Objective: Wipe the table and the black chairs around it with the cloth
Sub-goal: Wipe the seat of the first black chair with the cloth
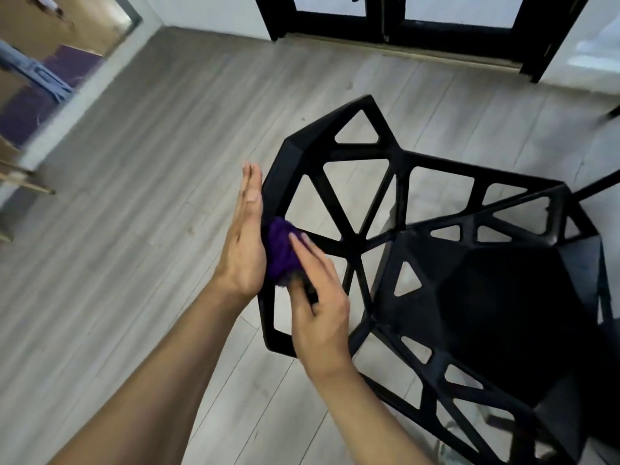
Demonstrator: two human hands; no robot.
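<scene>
Against the outer edge of the black chair [436,250]'s backrest, a purple cloth [281,251] sits bunched into a tight wad between the person's two hands. The left hand [242,243] is held flat and upright, fingers [251,182] straight and pressed together, its palm backing the cloth from the floor side of the frame. The right hand [318,310] comes in from the seat side, its fingers [303,250] slightly spread and laid over the wad, pressing it onto the rim; it is not clear whether the thumb hooks under. The cloth looks soft, light and limp, so it should crumple to fit the narrow struts and is probably best kept balled in the palm with fingertips steering it. Its colour is a deep violet, with a greyer patch at its lower end. The chair appears to be rigid moulded plastic, matt black, with a faceted seat and a lattice of triangular openings through which the pale wood-plank floor [134,213] shows. No table can be seen.
</scene>
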